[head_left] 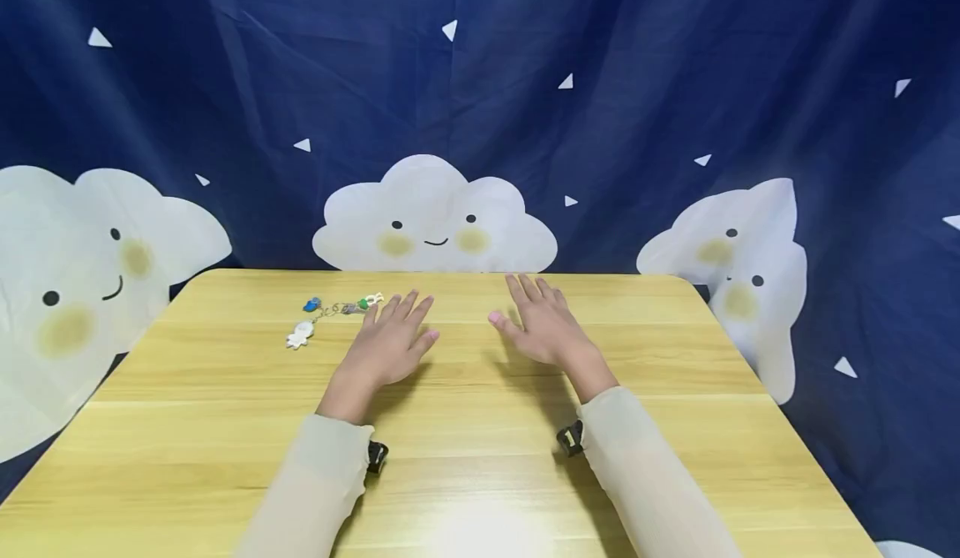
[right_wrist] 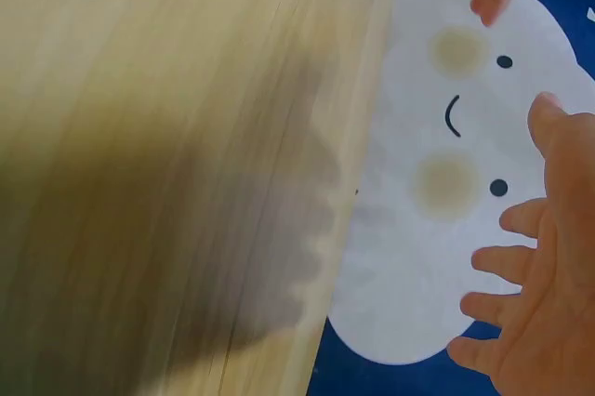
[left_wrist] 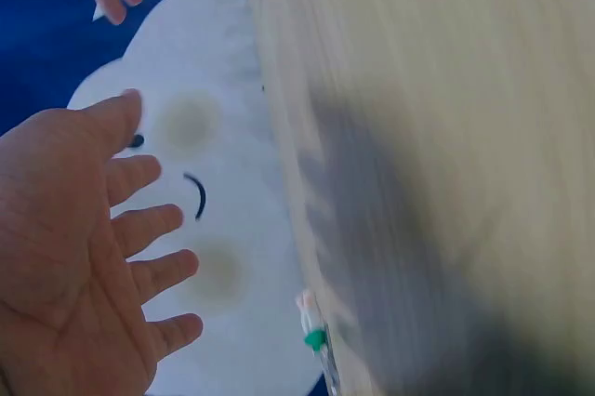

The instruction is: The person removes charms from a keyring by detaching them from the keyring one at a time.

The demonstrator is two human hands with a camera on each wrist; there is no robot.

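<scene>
A keychain lies at the back left of the wooden table [head_left: 480, 424]. It has a white figure-shaped charm [head_left: 300, 335], a small blue charm [head_left: 312, 304], a thin metal chain [head_left: 328, 311] and a green and white charm [head_left: 371, 301]. My left hand [head_left: 386, 349] hovers palm down just right of the keychain, fingers spread and holding nothing. In the left wrist view, the green part [left_wrist: 316, 338] shows beyond its little finger. Over the table's back middle, my right hand [head_left: 547, 330] is held up too, fingers extended, with nothing in it.
Behind the table hangs a dark blue curtain [head_left: 480, 108] printed with white triangles and smiling clouds, one cloud [head_left: 435, 199] right behind the back edge. A black wrist device [head_left: 377, 457] sits by the left cuff, and another device [head_left: 570, 439] by the right cuff.
</scene>
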